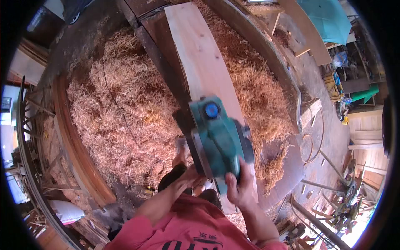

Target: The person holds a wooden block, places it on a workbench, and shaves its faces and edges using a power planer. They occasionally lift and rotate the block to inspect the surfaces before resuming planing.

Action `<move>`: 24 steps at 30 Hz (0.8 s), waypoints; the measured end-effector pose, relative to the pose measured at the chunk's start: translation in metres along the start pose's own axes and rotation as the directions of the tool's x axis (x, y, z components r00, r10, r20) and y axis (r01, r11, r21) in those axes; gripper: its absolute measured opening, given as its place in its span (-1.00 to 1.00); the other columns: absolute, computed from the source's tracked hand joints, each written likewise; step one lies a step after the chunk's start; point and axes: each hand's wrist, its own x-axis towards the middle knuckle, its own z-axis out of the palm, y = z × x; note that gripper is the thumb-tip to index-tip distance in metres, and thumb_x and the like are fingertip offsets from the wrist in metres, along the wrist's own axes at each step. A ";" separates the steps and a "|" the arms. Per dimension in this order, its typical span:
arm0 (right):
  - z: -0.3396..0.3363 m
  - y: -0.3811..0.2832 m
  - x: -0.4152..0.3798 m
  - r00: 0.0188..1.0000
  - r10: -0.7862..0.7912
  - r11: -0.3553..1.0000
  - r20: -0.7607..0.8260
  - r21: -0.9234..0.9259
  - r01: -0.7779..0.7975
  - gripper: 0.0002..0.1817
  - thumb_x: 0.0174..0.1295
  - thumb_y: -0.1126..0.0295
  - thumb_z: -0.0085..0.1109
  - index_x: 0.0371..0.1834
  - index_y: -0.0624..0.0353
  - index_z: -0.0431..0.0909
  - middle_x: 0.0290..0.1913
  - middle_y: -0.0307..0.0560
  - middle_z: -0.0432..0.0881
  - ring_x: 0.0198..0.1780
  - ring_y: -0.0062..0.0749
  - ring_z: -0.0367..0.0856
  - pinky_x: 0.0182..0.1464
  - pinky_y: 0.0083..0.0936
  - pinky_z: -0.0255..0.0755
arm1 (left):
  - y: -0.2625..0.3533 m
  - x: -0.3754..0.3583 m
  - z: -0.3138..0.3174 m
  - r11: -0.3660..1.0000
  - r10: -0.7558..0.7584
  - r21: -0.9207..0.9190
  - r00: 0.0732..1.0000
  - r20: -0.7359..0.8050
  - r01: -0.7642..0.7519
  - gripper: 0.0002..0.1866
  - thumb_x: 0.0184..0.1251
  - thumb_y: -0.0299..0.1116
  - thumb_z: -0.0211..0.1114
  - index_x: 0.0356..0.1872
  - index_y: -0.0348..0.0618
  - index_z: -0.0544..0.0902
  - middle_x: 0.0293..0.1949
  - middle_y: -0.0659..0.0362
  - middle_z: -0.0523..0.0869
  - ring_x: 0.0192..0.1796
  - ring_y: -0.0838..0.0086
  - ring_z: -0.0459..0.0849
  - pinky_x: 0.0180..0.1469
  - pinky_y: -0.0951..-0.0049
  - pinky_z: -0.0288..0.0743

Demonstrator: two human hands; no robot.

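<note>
A green electric planer (218,139) with a blue-topped front knob sits on a long pale wooden board (204,58), slightly blurred. My right hand (243,189) is wrapped around its rear handle, the thumb over the top. Close against the planer's left rear side is my left hand (191,176), its fingers hidden by the tool's body. The board runs from below my chest away to the far end, over a dark beam (160,58).
Deep heaps of wood shavings (121,108) lie left of the board, with more shavings (266,112) on its right. A thin dark cord (109,89) crosses the left heap. A curved wooden piece (79,146) stands at left. Clamps and metal bars (348,200) are at lower right.
</note>
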 end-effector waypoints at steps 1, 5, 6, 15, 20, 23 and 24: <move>0.008 -0.007 0.030 1.000 0.004 1.000 0.001 0.006 -0.004 -0.37 0.46 0.14 0.08 0.43 0.37 0.27 -0.46 -0.08 0.60 -0.42 -0.42 0.62 -0.34 -0.45 0.49 | 0.015 -0.008 0.015 0.998 -0.066 -0.005 0.994 -0.089 0.065 -0.69 0.56 -0.26 0.21 0.13 -0.26 0.60 0.02 0.10 0.73 0.04 0.37 0.73 0.12 0.32 0.63; 0.035 -0.058 0.154 1.000 -0.014 0.996 -0.020 -0.084 0.013 -0.43 0.45 0.17 0.12 0.44 0.20 0.30 -0.14 0.34 0.71 -0.17 0.19 0.76 -0.09 -0.14 0.60 | 0.037 -0.016 0.041 0.965 -0.121 -0.250 0.982 -0.144 0.082 -0.80 0.50 -0.42 0.27 0.01 -0.30 0.67 -0.12 0.03 0.78 -0.03 0.35 0.77 0.04 0.35 0.67; 0.045 -0.066 0.186 0.998 -0.042 0.995 -0.045 -0.090 0.038 -0.42 0.45 0.12 0.11 0.43 0.18 0.32 -0.15 0.33 0.72 -0.16 0.23 0.75 -0.07 -0.11 0.59 | 0.039 -0.016 0.042 0.944 -0.145 -0.317 0.977 -0.156 0.090 -0.80 0.48 -0.43 0.30 0.01 -0.29 0.67 -0.12 0.03 0.78 -0.01 0.33 0.77 0.05 0.35 0.67; 0.092 -0.068 0.346 0.962 -0.246 0.969 -0.121 -0.005 0.247 -0.42 0.44 -0.02 0.09 0.31 0.21 0.42 -0.16 0.36 0.72 -0.04 0.31 0.68 0.03 0.00 0.52 | 0.062 -0.008 0.022 0.985 -0.115 -0.144 0.982 -0.153 0.094 -0.73 0.47 -0.44 0.27 0.10 -0.31 0.63 0.02 0.00 0.75 0.06 0.31 0.75 0.18 0.33 0.65; 0.049 -0.056 0.189 0.992 -0.112 0.993 -0.055 0.015 0.113 -0.44 0.46 0.06 0.11 0.37 0.19 0.37 -0.11 0.34 0.71 -0.05 0.23 0.71 0.00 -0.10 0.54 | 0.063 -0.004 0.024 0.976 -0.046 -0.214 0.997 -0.069 0.030 -0.61 0.50 -0.27 0.28 0.21 -0.26 0.54 0.20 0.08 0.67 0.20 0.29 0.69 0.29 0.28 0.58; 0.020 -0.027 0.063 0.996 0.053 0.994 0.070 0.089 -0.059 -0.39 0.44 0.20 0.16 0.50 0.12 0.26 -0.06 0.28 0.70 -0.05 0.04 0.75 -0.04 -0.18 0.55 | 0.071 -0.013 0.033 0.985 0.077 -0.161 0.994 0.082 -0.063 -0.58 0.50 -0.18 0.30 0.21 -0.22 0.55 0.25 0.10 0.64 0.25 0.35 0.64 0.31 0.26 0.54; 0.012 -0.014 0.017 1.000 -0.008 1.000 0.027 -0.001 0.008 -0.37 0.42 0.27 0.18 0.51 0.15 0.25 0.00 0.30 0.69 0.02 0.06 0.73 0.03 -0.20 0.56 | 0.056 0.000 0.017 0.965 0.250 -0.098 0.967 0.049 -0.245 -0.53 0.53 -0.12 0.25 0.25 -0.25 0.54 0.27 0.10 0.62 0.28 0.37 0.61 0.36 0.23 0.49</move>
